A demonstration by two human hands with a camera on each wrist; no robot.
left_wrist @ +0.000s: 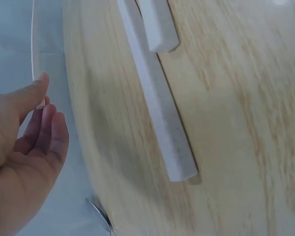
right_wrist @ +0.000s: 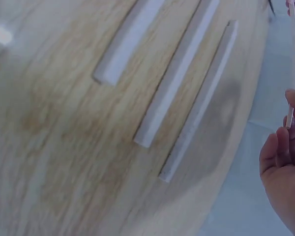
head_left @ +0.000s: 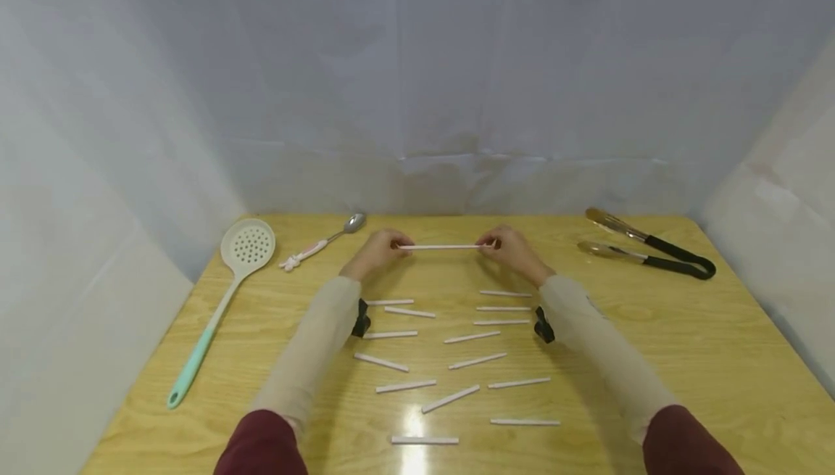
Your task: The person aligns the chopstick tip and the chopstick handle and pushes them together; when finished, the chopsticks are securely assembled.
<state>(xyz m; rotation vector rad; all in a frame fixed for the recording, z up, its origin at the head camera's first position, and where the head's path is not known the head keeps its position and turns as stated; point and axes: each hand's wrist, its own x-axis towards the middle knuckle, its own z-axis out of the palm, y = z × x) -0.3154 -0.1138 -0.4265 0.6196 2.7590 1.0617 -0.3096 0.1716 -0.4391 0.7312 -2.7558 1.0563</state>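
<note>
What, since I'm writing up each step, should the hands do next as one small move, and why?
Probably lower the white stick level onto the table. The left hand pinches one end and the right hand the other, the wrist views show it held off the wood, and bare surface lies between it and the loose sticks.

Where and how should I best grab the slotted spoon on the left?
Take the slotted spoon across the middle of its green handle, probably from above on your near side. The handle is long and slim and slants toward you, while the wide, holed head lies at the far end.
</note>
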